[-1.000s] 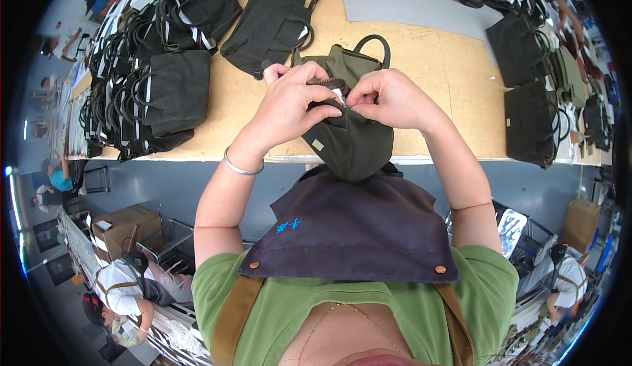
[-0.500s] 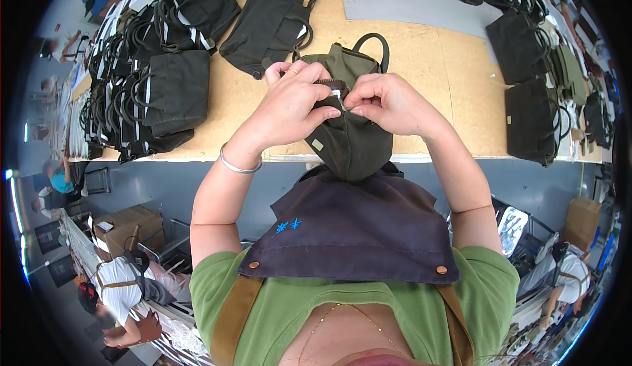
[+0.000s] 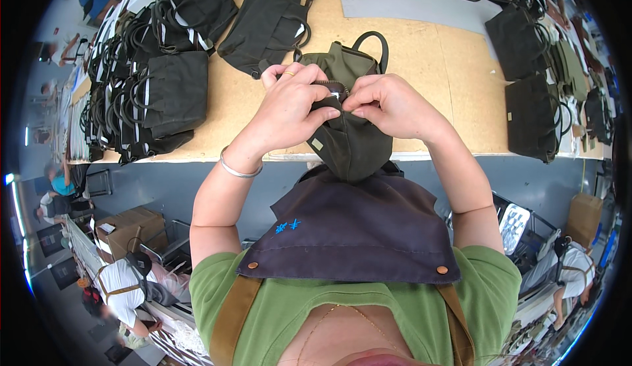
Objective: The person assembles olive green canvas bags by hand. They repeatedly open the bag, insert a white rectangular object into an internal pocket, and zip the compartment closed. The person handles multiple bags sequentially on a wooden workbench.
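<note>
Head view. Olive-green fabric bag with a dark loop handle [image 3: 349,96]: held above the near edge of the pale wooden worktable [image 3: 454,70], its lower body hanging past that edge over the dark purple apron bib [image 3: 359,228]. Left hand [image 3: 289,106]: fingers curled together, pinched on the bag's top opening; silver bangle [image 3: 238,168] at the wrist. Right hand [image 3: 388,106]: fingers bunched, clamped on the same opening, fingertips meeting the left hand's. Stack of black tote bags with white trim [image 3: 148,70]: along the table's left edge. Single black bag [image 3: 266,30]: lying flat, just behind the hands. Further dark bags [image 3: 536,103]: along the right edge
</note>
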Demonstrator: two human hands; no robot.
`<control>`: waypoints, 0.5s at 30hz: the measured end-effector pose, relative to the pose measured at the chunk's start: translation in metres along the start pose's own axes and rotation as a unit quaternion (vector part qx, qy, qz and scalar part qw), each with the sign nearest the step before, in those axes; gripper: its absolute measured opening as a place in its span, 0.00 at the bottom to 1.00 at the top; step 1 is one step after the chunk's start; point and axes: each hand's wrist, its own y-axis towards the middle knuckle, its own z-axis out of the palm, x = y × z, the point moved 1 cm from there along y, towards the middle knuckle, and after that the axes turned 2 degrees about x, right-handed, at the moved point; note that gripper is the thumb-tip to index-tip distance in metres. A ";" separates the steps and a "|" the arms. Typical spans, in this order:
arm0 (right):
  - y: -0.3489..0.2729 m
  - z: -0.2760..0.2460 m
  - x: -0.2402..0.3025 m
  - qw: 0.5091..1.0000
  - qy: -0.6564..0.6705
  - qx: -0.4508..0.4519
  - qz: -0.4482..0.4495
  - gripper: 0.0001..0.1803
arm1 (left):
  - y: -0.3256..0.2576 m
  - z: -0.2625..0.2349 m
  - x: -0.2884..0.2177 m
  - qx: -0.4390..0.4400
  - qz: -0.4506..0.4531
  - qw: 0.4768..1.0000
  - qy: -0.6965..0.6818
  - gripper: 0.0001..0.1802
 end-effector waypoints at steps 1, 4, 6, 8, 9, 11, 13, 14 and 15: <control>0.000 0.000 0.000 1.000 -0.005 0.002 0.000 0.09 | 0.000 0.000 0.000 -0.005 0.003 1.000 -0.001 0.12; -0.002 0.002 -0.002 0.999 -0.015 -0.010 -0.027 0.12 | -0.001 0.001 0.001 -0.015 0.006 1.000 -0.002 0.13; -0.002 0.002 0.000 1.000 -0.008 -0.010 -0.024 0.12 | -0.001 0.001 0.000 -0.016 0.002 1.000 0.000 0.13; -0.002 0.001 0.001 1.000 0.007 -0.005 -0.016 0.11 | -0.001 0.001 -0.001 -0.007 -0.013 1.000 -0.001 0.12; -0.002 0.001 0.001 1.000 0.018 -0.001 -0.009 0.11 | -0.002 0.001 -0.001 -0.003 -0.021 1.000 -0.001 0.12; -0.003 0.000 0.000 0.999 0.034 0.005 -0.004 0.11 | -0.003 0.000 -0.003 -0.009 -0.023 1.000 0.002 0.13; -0.004 0.000 0.000 0.999 0.046 0.009 -0.007 0.11 | -0.003 0.000 -0.003 -0.013 -0.024 1.000 0.003 0.13; -0.005 0.001 -0.001 0.998 0.062 0.006 -0.006 0.11 | -0.003 0.001 -0.003 -0.013 -0.025 1.000 0.002 0.13; -0.005 0.002 -0.003 0.997 0.079 0.003 -0.005 0.11 | -0.003 0.001 -0.002 -0.013 -0.026 1.000 0.001 0.13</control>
